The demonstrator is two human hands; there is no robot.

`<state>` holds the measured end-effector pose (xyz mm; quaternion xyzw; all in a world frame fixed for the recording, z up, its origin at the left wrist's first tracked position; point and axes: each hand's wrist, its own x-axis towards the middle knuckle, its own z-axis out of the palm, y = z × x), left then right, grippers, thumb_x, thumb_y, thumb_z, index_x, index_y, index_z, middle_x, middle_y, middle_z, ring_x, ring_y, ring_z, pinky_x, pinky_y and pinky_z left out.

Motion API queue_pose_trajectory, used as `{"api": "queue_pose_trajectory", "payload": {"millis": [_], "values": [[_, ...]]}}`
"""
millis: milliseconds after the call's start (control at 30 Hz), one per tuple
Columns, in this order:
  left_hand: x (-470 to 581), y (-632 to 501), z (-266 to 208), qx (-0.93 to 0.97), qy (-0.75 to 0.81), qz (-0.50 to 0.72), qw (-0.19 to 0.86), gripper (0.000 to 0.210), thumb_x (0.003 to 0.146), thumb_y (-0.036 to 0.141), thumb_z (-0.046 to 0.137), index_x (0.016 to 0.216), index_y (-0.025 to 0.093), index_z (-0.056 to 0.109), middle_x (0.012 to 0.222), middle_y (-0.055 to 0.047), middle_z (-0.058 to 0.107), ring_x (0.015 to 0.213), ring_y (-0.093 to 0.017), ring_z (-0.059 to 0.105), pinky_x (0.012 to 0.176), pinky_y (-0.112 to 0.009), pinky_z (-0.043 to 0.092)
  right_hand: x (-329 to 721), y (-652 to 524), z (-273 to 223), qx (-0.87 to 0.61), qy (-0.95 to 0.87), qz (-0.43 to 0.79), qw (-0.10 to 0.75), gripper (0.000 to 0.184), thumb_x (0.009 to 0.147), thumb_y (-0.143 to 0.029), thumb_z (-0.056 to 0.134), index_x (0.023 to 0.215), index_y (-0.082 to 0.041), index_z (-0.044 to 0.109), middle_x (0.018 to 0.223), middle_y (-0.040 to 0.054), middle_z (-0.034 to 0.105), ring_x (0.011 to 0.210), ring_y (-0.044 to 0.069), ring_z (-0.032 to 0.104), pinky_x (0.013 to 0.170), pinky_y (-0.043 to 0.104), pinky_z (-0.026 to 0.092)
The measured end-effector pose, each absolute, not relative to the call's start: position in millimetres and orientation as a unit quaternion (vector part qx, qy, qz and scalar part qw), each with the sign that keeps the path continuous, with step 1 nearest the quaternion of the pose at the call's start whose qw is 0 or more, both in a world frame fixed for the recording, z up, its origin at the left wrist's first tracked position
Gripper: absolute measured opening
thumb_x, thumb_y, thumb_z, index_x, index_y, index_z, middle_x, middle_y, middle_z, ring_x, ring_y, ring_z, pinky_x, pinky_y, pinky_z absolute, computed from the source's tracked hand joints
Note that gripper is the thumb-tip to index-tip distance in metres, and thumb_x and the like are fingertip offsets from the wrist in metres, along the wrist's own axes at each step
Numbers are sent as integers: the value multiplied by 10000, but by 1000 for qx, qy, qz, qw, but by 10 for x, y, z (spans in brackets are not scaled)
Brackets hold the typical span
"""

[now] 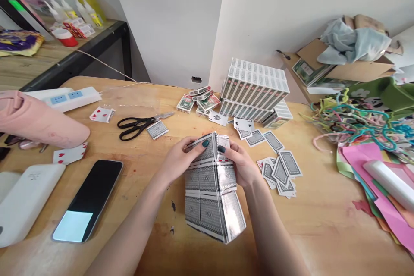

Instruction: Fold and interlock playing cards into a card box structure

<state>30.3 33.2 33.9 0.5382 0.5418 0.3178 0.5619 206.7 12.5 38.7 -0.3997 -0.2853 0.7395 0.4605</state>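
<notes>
While the left hand is gripping the upper left of a boxy card structure, its thumb lying across the face and its other fingers reaching behind, the right hand is holding the upper right likewise, the fingers of each closing around an edge. This 1 structure is sitting at the lower centre of the frame, its left face showing what appear to be 3 rows of grey-backed cards. Much of its shell seems to be holding together already, and its top, where 2 thumbs are pressing, seems to be getting attention; how much joining is remaining, I cannot tell.

Farther out, 1 squarish card piece is lying just beside 1 pair of scissors, left of centre. Right of centre, at least 5 cards are overlapping in a loose pile, unjoined; above it, 2 face-up cards and at least 3 face-down cards are lying. At upper centre, at least 4 boxes are forming a heap beside 1 big stack of card boxes, too many for counting surely. At left, 2 heart cards and 1 phone are resting.
</notes>
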Motion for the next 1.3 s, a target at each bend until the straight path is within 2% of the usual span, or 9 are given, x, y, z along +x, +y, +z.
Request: {"api": "queue_pose_trajectory", "payload": {"millis": [167,400,500,600,700,800,1000,1167,1300], "values": [[316,309,371,568,556,313,519,500,762,570,617,1071,177,620,1136,-94,664,1050,-255,604,925,-360,436,2035,148,375,-409,-264,746,454,285,656,-319,767,887,-181,674,773,22,723,643,165,649,669,290,499],[276,273,406,586,590,324,452,513,736,557,647,1094,191,623,1182,-105,641,1103,-275,577,949,-389,428,2069,183,462,-425,-292,728,451,282,668,-325,746,904,-190,670,826,19,723,736,185,659,724,306,481],[256,319,448,613,588,316,422,467,747,549,641,1036,181,645,1132,-110,658,1069,-273,591,946,-398,434,2088,191,517,-445,-320,707,446,238,678,-321,726,861,-180,665,798,18,708,722,180,644,702,298,477],[213,449,515,652,531,315,439,383,789,503,620,978,172,660,1063,-96,687,1001,-241,628,904,-370,474,2080,195,543,-439,-339,711,431,260,672,-308,725,880,-177,636,763,5,677,675,160,616,661,276,475],[141,631,618,694,425,322,485,275,823,388,618,1011,197,682,1068,-51,707,974,-192,651,857,-310,512,2077,208,560,-437,-359,726,390,318,676,-290,724,946,-175,601,746,-16,632,646,135,584,660,268,475],[62,780,765,771,367,271,444,157,832,286,613,913,231,736,1019,0,732,969,-158,659,872,-264,506,2115,242,580,-450,-390,732,331,315,701,-281,711,966,-173,580,769,-24,600,657,119,563,688,276,481],[-17,852,1090,867,320,130,359,201,853,249,581,958,305,743,1016,60,739,935,-138,682,833,-245,510,2228,324,590,-441,-476,725,231,278,723,-284,703,945,-180,573,802,-20,582,675,107,549,617,232,460],[-6,869,1185,863,315,69,388,183,830,225,602,915,287,751,962,53,751,891,-134,694,793,-232,512,2233,351,567,-427,-491,738,180,309,709,-273,721,957,-184,560,803,-25,570,662,95,531,578,210,443],[43,859,1188,856,310,68,407,146,799,212,634,854,264,759,899,41,755,830,-128,690,737,-223,503,2238,342,534,-384,-492,758,189,341,696,-266,732,971,-176,551,821,-28,565,684,91,526,609,212,441]]}}
